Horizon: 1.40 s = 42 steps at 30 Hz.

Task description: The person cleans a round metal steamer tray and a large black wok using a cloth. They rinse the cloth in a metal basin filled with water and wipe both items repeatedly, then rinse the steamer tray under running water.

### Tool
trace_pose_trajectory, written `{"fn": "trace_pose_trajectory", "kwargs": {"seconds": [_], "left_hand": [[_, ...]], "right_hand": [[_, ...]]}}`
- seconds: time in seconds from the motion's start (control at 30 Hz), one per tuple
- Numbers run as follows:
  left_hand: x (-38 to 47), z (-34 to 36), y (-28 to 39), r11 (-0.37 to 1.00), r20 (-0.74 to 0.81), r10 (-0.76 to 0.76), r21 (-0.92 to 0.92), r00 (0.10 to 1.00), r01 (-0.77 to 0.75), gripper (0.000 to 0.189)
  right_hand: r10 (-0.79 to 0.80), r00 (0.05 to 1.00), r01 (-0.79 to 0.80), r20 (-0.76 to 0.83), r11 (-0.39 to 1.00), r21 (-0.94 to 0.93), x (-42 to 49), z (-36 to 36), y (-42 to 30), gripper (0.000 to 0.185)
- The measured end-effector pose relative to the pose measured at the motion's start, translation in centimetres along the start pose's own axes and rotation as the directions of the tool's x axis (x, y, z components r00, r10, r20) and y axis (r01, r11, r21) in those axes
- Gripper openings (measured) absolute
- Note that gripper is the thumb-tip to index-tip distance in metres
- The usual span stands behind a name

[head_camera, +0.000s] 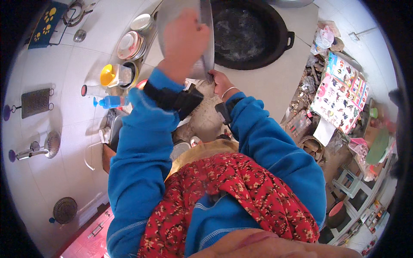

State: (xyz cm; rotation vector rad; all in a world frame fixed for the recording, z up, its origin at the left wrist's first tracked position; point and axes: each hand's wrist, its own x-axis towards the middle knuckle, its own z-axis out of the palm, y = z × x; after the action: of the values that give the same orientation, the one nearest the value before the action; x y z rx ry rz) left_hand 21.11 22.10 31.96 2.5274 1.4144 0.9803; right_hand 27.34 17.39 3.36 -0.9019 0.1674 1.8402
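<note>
A large grey metal lid or basin [206,42] is held tilted at the left side of a black wok [248,32]. My right hand [222,83] grips its near lower rim, thumb on top. My left hand [185,42] is blurred in front of its inner face, fingers curled; whether it holds anything is unclear. The wok is set into a pale tiled stove top [258,87] and has liquid with whitish patches at its bottom. Both wrists wear black straps with small boxes.
Stacked bowls and plates [130,45], a yellow scoop [109,74] and a blue pump bottle [111,102] stand at the left. A grater [35,102] and skimmer [52,144] hang on the wall. Firewood, rubbish and a printed box [338,93] lie at the right.
</note>
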Motion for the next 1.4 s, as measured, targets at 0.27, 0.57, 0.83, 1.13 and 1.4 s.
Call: {"fn": "trace_pose_trajectory", "kwargs": {"seconds": [0.27, 0.57, 0.83, 1.13, 1.4], "left_hand": [[-14.0, -11.9, -13.9, 0.587, -0.014, -0.754, -0.463, 0.657, 0.664, 0.025], [-37.2, -28.9, -17.4, 0.157, -0.053, -0.978, -0.822, 0.201, 0.547, 0.018], [-58.6, -37.0, -20.4, 0.165, -0.277, -0.951, -0.831, -0.139, 0.531, 0.012], [-74.4, -35.5, -24.6, 0.061, -0.1, -0.945, -0.989, -0.311, 0.132, 0.003], [-79.0, -33.6, -32.4, 0.06, -0.052, -0.878, -0.998, -0.476, 0.0, 0.015]], "right_hand": [[-0.287, 0.935, 0.344, 0.21, 0.879, -0.331, -6.7, 1.0, 0.0, 0.033], [-0.397, 0.917, 0.361, 0.052, 0.764, -0.534, -9.5, -8.6, -0.9, 0.039], [-0.753, 0.655, 0.406, -0.067, 0.425, -0.809, -9.1, -16.3, -4.5, 0.034], [-0.53, 0.812, -0.158, 0.245, -0.604, -0.781, -0.7, -21.7, -1.3, 0.077], [-0.404, 0.914, -0.367, 0.042, -0.866, -0.34, 0.1, -19.2, 1.8, 0.109]]}}
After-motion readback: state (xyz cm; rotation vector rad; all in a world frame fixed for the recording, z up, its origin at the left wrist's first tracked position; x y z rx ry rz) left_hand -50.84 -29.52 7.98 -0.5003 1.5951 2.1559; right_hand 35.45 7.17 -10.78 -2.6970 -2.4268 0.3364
